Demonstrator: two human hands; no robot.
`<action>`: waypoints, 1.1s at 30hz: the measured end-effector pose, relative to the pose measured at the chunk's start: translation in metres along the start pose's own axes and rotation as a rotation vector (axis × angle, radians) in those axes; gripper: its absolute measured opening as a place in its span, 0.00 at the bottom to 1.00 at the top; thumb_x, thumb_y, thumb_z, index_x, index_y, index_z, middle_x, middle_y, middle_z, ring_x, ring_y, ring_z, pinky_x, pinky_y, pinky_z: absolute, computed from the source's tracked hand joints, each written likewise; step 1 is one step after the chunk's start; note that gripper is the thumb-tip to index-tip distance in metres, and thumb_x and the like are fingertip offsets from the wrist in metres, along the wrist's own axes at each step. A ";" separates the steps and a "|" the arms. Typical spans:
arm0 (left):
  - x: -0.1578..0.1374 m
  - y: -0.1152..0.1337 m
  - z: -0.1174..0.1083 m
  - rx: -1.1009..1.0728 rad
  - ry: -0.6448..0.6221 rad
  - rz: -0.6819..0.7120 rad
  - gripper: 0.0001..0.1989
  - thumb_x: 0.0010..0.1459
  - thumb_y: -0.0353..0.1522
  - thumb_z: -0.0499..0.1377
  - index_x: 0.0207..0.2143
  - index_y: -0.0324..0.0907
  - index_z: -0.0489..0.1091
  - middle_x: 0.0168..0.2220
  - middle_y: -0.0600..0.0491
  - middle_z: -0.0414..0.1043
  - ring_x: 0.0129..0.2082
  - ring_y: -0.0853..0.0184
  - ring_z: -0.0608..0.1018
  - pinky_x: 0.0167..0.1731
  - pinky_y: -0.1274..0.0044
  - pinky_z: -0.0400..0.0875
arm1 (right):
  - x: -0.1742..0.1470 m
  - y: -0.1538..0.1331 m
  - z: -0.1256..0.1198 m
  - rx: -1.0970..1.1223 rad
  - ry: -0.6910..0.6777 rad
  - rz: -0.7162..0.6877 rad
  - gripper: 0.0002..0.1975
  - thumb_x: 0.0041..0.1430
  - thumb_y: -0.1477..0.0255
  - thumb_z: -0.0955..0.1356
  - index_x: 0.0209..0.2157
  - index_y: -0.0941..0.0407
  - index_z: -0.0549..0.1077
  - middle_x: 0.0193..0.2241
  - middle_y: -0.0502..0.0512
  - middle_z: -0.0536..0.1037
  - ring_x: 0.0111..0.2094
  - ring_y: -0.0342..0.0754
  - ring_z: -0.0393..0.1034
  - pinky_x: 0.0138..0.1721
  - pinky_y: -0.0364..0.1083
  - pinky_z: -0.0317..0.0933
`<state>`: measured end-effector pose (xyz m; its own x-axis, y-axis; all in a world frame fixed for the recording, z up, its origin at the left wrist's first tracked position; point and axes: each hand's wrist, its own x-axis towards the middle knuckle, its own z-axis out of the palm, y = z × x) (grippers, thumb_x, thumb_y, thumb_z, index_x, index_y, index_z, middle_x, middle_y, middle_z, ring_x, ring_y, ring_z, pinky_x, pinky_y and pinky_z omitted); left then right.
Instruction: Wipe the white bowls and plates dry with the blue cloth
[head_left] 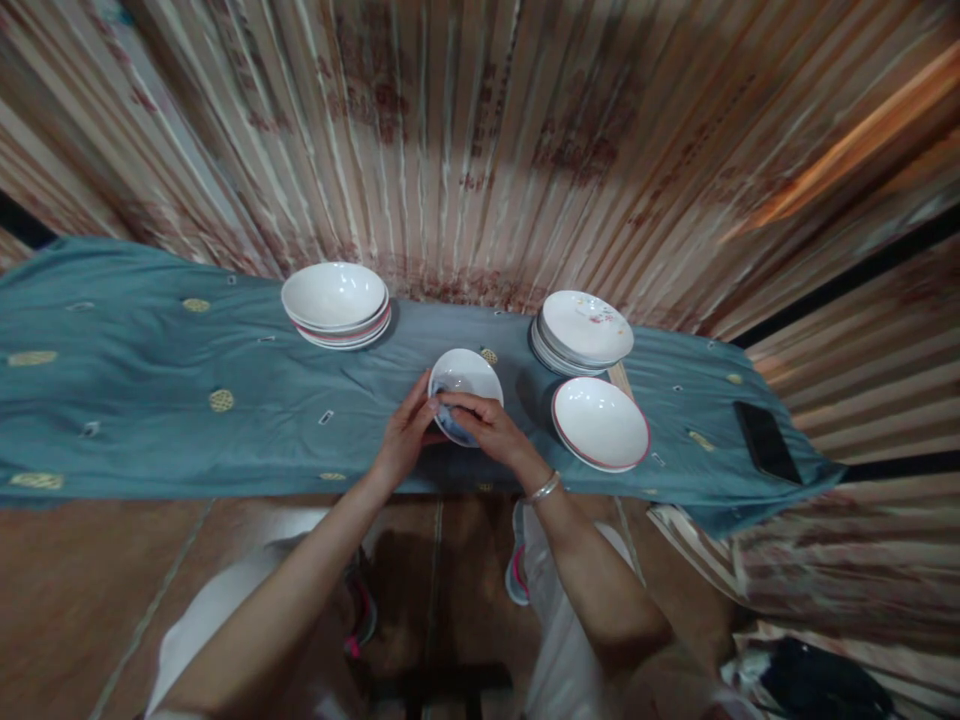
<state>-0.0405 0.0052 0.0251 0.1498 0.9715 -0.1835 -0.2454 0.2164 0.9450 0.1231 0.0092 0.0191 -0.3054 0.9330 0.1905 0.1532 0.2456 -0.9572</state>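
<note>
A small white bowl is between my two hands, tilted toward me above the near part of the cloth-covered table. My left hand is closed on the bowl's left rim, its thumb near the edge. My right hand reaches over the bowl from the right, fingers bent into it and close to the left fingertips. Something bluish-grey shows beneath the right fingers inside the bowl. Whether it is a cloth or a painted pattern, I cannot tell.
A stack of white bowls stands at back left. Flower-patterned plates are stacked at back right, with red-rimmed dishes in front. A dark phone lies on the blue-green tablecloth at far right. A pleated curtain hangs behind.
</note>
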 end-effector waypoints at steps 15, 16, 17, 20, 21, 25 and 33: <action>0.000 0.001 0.000 0.047 0.000 -0.009 0.39 0.52 0.44 0.65 0.66 0.46 0.62 0.59 0.47 0.71 0.52 0.53 0.75 0.35 0.71 0.81 | -0.007 -0.002 -0.010 -0.352 -0.092 0.012 0.17 0.58 0.83 0.63 0.40 0.56 0.80 0.41 0.54 0.83 0.42 0.46 0.76 0.47 0.45 0.66; 0.000 0.001 0.001 0.049 -0.001 -0.011 0.40 0.52 0.44 0.65 0.66 0.46 0.62 0.59 0.47 0.71 0.52 0.53 0.75 0.35 0.70 0.81 | -0.007 -0.002 -0.010 -0.406 -0.091 0.005 0.17 0.58 0.83 0.63 0.40 0.55 0.80 0.41 0.54 0.83 0.42 0.46 0.76 0.47 0.45 0.66; 0.000 0.001 0.001 0.052 -0.002 -0.010 0.40 0.51 0.45 0.65 0.65 0.46 0.62 0.59 0.47 0.71 0.52 0.52 0.75 0.35 0.70 0.81 | -0.008 -0.002 -0.010 -0.463 -0.087 -0.005 0.17 0.58 0.84 0.63 0.39 0.56 0.80 0.41 0.54 0.83 0.42 0.46 0.76 0.47 0.45 0.66; -0.001 0.002 0.001 0.058 -0.011 -0.002 0.41 0.50 0.45 0.66 0.65 0.46 0.62 0.59 0.47 0.71 0.53 0.51 0.75 0.35 0.70 0.81 | -0.008 0.000 -0.009 -0.612 -0.068 -0.029 0.16 0.58 0.83 0.63 0.38 0.56 0.80 0.42 0.55 0.83 0.44 0.48 0.76 0.49 0.46 0.66; -0.001 0.002 0.002 0.062 -0.014 -0.001 0.41 0.50 0.46 0.65 0.66 0.46 0.62 0.59 0.46 0.71 0.53 0.51 0.75 0.34 0.70 0.80 | -0.008 0.001 -0.009 -0.652 -0.062 -0.032 0.15 0.58 0.83 0.63 0.38 0.56 0.80 0.42 0.56 0.83 0.45 0.48 0.76 0.50 0.47 0.66; -0.001 0.003 0.002 0.083 -0.013 -0.004 0.41 0.51 0.46 0.65 0.66 0.45 0.61 0.58 0.45 0.71 0.52 0.51 0.75 0.32 0.70 0.80 | -0.008 0.001 -0.008 -0.790 -0.044 -0.016 0.15 0.59 0.83 0.63 0.39 0.56 0.79 0.44 0.57 0.82 0.47 0.50 0.75 0.52 0.49 0.66; -0.001 0.003 0.002 0.084 -0.023 0.004 0.40 0.51 0.46 0.65 0.65 0.46 0.62 0.58 0.46 0.71 0.51 0.51 0.75 0.35 0.67 0.81 | -0.006 0.001 -0.005 -0.985 0.014 -0.014 0.16 0.60 0.84 0.62 0.42 0.59 0.78 0.46 0.60 0.80 0.48 0.52 0.72 0.56 0.50 0.64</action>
<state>-0.0396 0.0048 0.0285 0.1708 0.9697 -0.1745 -0.1649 0.2028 0.9652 0.1301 0.0050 0.0179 -0.3029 0.9297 0.2095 0.8663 0.3602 -0.3461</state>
